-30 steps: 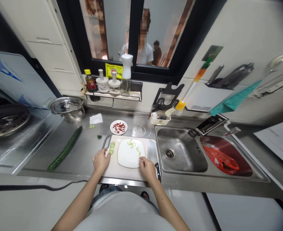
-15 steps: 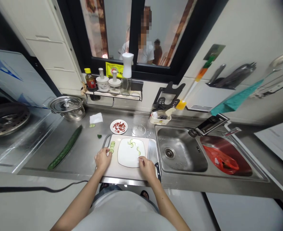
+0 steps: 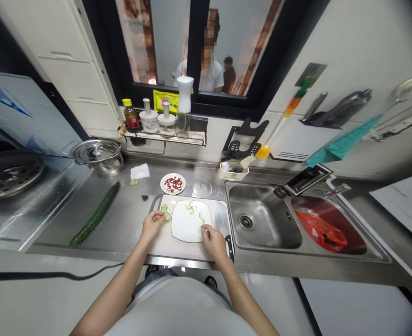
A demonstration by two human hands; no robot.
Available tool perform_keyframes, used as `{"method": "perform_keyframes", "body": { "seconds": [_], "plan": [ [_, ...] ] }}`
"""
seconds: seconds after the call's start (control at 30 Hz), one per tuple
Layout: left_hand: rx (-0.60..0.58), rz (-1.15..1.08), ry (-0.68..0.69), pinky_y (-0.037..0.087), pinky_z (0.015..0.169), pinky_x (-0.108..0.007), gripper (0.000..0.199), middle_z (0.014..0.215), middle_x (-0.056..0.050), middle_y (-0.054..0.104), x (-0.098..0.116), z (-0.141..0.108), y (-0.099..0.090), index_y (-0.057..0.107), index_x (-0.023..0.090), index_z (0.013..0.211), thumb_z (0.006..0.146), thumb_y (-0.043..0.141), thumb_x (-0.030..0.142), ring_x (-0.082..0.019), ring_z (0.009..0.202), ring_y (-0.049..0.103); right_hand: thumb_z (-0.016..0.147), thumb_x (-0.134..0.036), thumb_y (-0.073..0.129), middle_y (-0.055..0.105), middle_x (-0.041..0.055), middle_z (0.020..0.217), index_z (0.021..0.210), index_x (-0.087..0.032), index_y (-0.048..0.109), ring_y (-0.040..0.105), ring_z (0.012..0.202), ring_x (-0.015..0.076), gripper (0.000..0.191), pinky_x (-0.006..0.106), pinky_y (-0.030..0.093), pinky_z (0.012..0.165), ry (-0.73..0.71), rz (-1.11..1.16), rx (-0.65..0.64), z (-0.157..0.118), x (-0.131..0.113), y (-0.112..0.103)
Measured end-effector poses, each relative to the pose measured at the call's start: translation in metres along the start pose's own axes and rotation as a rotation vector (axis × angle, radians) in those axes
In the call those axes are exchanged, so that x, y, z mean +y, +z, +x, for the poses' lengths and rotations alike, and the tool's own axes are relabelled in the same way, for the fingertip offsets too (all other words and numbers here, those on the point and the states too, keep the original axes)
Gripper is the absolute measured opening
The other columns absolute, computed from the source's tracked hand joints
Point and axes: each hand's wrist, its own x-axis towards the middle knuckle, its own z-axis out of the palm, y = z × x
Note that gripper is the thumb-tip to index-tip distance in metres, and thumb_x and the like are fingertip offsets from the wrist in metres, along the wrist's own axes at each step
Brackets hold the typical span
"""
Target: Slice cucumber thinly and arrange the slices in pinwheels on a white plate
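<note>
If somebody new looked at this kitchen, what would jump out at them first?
Probably the white plate, centred on the board, with cucumber slices on it and the left hand and right hand at either side. Next, perhaps, the bright red bag in the right-hand sink basin. The long whole cucumber also stands out, lying on the steel counter left of the board.

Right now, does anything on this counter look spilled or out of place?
Mostly tidy, but what look like water drops dot the counter beside the sink, perhaps a splash. A cucumber end lies loose on the counter, left of the board, away from the slices on it. Nothing looks broken.
</note>
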Motion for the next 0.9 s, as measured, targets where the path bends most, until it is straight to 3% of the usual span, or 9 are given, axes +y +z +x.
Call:
{"method": "perform_keyframes", "body": {
  "seconds": [0.2, 0.47, 0.77, 0.9],
  "plan": [
    [-0.067, -0.202, 0.031, 0.045, 0.066, -0.025, 0.034, 0.072, -0.003, 0.066, 0.036, -0.022, 0.007, 0.063, 0.016, 0.078, 0.056, 0.077, 0.038, -0.016, 0.07, 0.062, 0.088, -0.039, 0.04, 0.064, 0.0012, 0.065, 0.099, -0.018, 0.069, 0.056, 0.059, 0.0136, 0.036, 0.022, 0.035, 0.056, -0.093, 0.238, 0.078, 0.008, -0.018, -0.013],
    [-0.166, -0.265, 0.068, 0.044, 0.069, -0.025, 0.032, 0.07, 0.0, 0.063, 0.059, -0.04, 0.021, 0.063, 0.017, 0.075, 0.055, 0.079, 0.037, -0.014, 0.069, 0.06, 0.082, -0.037, 0.051, 0.061, 0.0003, 0.068, 0.091, -0.02, 0.068, 0.054, 0.062, 0.0133, 0.026, 0.023, 0.04, 0.061, -0.191, 0.458, 0.081, 0.028, -0.052, -0.027],
    [-0.264, -0.27, 0.119, 0.043, 0.067, -0.023, 0.028, 0.068, 0.001, 0.062, 0.063, -0.047, 0.033, 0.061, 0.017, 0.078, 0.062, 0.076, 0.034, -0.012, 0.067, 0.058, 0.079, -0.028, 0.055, 0.065, 0.0026, 0.079, 0.092, -0.019, 0.066, 0.056, 0.072, 0.0146, 0.019, 0.027, 0.044, 0.07, -0.259, 0.53, -0.013, 0.038, -0.07, -0.026],
    [-0.288, -0.285, 0.109, 0.043, 0.068, -0.022, 0.028, 0.068, 0.001, 0.061, 0.064, -0.049, 0.035, 0.061, 0.016, 0.077, 0.062, 0.077, 0.034, -0.012, 0.069, 0.059, 0.08, -0.026, 0.053, 0.064, 0.001, 0.073, 0.08, -0.019, 0.065, 0.055, 0.068, 0.0139, 0.013, 0.026, 0.042, 0.067, -0.277, 0.54, -0.039, 0.038, -0.069, -0.023]
  ]
}}
